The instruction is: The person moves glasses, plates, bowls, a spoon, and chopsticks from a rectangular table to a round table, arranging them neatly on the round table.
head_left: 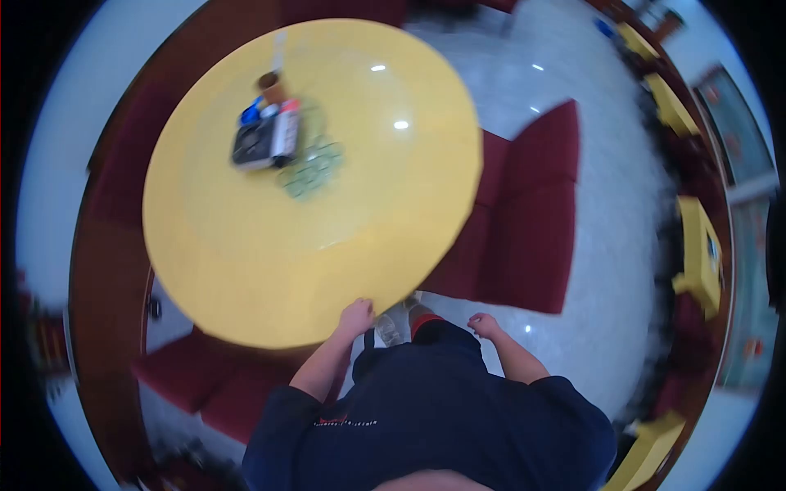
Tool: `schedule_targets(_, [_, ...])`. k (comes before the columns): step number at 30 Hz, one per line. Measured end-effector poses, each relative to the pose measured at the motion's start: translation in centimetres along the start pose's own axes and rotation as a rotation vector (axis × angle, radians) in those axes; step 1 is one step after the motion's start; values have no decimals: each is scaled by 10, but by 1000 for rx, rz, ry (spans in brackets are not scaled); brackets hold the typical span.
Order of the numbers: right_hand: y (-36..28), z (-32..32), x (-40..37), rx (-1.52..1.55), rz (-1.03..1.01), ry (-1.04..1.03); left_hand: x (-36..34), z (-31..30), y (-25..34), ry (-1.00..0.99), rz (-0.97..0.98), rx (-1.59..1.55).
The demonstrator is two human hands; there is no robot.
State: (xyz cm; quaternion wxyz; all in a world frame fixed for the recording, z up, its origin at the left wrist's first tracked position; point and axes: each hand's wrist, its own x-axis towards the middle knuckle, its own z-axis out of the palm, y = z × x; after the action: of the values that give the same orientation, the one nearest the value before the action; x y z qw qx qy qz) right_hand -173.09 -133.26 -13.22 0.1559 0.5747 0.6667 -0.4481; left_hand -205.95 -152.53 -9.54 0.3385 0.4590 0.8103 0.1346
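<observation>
Directly below us, our left hand (356, 315) rests on the near rim of a round yellow table (246, 270), fingers drawn together, though we cannot tell whether they grip it. Our right hand (485, 325) hangs free just off the table, fingers loosely curled around nothing. Far across the tabletop sit a dark box (252, 143) and green glasses (311, 168), close together; red chairs (524, 213) stand around the table.

Far beyond the fingers (361, 308) cluster a black case (250, 146), a white box (285, 132) and clear glasses (314, 165); just right of the fingers stands a dark red armchair (532, 209).
</observation>
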Motion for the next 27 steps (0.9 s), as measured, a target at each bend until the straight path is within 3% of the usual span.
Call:
schedule_targets(1, [31, 2, -23, -46, 3, 0, 2, -2, 12, -32, 76, 34])
schedule_targets(3, [74, 10, -62, -21, 40, 40, 11, -6, 28, -242, 21, 165])
schedule_targets(5, [100, 4, -101, 214, 388, -41, 14, -5, 49, -303, 78, 221])
schedule_targets(8, [154, 15, -143, 419, 522, 100, 17, 27, 65, -311, 152, 248])
schedule_targets(13, [214, 33, -178, 777, 580, 225, 31, 80, 96, -569, 222, 370])
schedule_targets(15, [240, 32, -196, 960, 506, 301, 13, 80, 174, -722, 172, 471])
schedule_targets(16, [257, 33, -205, 998, 497, 329, 19, 93, 195, -830, 338, 629])
schedule_targets(19, [311, 39, -228, 1030, 574, 381, 61, 168, 230, -785, 526, 768])
schedule_targets(20, [330, 41, -234, 946, 640, 387, 61, 178, 268, -824, 620, 769])
schedule_targets(21, [356, 44, -242, 969, 649, 383, 65, 199, 298, -804, 670, 698])
schedule_targets(24, [413, 47, -244, 660, 681, 393, 60, 236, 391, -776, 791, 496])
schedule_targets(27, [423, 14, -239, 806, 709, 449, 45, 252, 455, -786, 772, 325])
